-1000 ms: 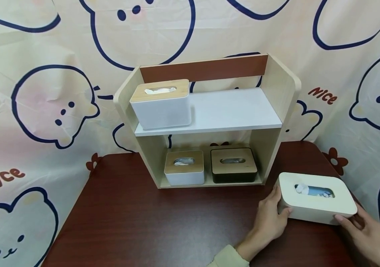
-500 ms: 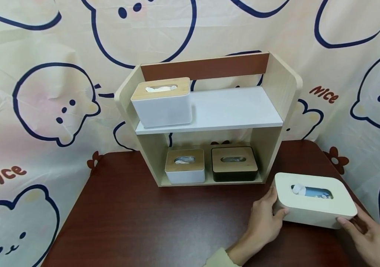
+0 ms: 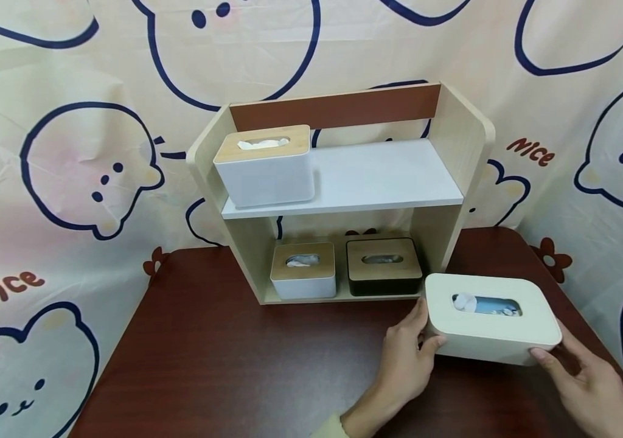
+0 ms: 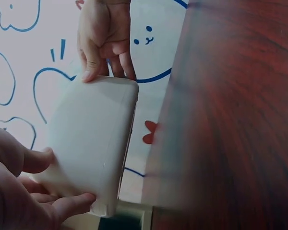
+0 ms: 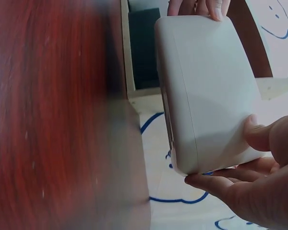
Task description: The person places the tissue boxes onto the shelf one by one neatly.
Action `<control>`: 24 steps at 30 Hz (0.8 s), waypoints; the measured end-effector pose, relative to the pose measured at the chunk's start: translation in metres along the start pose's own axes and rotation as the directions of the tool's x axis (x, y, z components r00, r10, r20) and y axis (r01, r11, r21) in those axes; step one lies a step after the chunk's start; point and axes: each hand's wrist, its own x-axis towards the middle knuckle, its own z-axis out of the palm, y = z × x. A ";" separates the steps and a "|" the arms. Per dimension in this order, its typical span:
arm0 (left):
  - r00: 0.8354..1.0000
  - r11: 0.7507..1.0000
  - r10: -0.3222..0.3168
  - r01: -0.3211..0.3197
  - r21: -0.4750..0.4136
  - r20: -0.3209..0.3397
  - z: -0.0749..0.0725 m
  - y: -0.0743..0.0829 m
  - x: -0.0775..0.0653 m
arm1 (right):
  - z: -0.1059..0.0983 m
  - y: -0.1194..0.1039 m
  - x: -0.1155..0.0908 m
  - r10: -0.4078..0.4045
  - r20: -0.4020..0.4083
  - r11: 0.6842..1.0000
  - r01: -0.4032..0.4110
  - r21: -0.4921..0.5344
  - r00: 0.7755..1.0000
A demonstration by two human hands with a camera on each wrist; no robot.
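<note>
A cream tissue box (image 3: 492,340) with rounded corners is held between both hands at the right of the head view. Through the oval slot in its lid a blue-and-white tissue pack shows. My left hand (image 3: 407,359) grips the box's left end, thumb on the front face. At the right end my right hand (image 3: 591,377) holds it the same way, fingers partly hidden behind. Both wrist views show the box (image 4: 93,129) raised off the table, with a gap beneath it; in the right wrist view the box (image 5: 211,91) spans from hand to hand.
A two-tier shelf (image 3: 388,179) stands at the back of the dark red-brown table (image 3: 267,371). On its upper tier sits a large white tissue box (image 3: 267,182) with a wooden lid. Below are a smaller white box (image 3: 303,289) and a black one (image 3: 385,286), both wood-topped.
Both hands have carried the cream tissue box left and slightly up in the head view, so it now overlaps the shelf's lower right corner. The other boxes stay put.
</note>
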 end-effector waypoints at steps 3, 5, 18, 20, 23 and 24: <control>1.000 1.000 -0.006 0.006 -0.009 -0.005 -0.010 -0.002 -0.003 | 0.002 -0.006 -0.002 -0.035 0.004 0.999 0.035 -0.008 0.999; 1.000 1.000 -0.006 0.005 -0.011 -0.008 -0.017 -0.004 -0.005 | 0.004 -0.010 -0.003 -0.067 -0.004 0.997 0.067 -0.030 0.998; 0.997 0.998 -0.011 0.006 -0.061 -0.083 -0.060 -0.019 -0.016 | 0.023 -0.048 -0.001 -0.272 -0.035 0.956 0.275 0.102 0.962; 0.995 0.997 -0.002 -0.005 -0.079 -0.097 -0.067 -0.022 -0.018 | 0.028 -0.056 -0.001 -0.304 -0.052 0.943 0.308 0.122 0.951; 0.993 0.995 -0.002 -0.010 -0.103 -0.117 -0.077 -0.026 -0.022 | 0.034 -0.067 -0.001 -0.323 -0.051 0.934 0.327 0.144 0.945; 0.992 0.994 -0.003 -0.011 -0.109 -0.124 -0.080 -0.027 -0.022 | 0.035 -0.071 0.000 -0.327 -0.049 0.931 0.330 0.153 0.944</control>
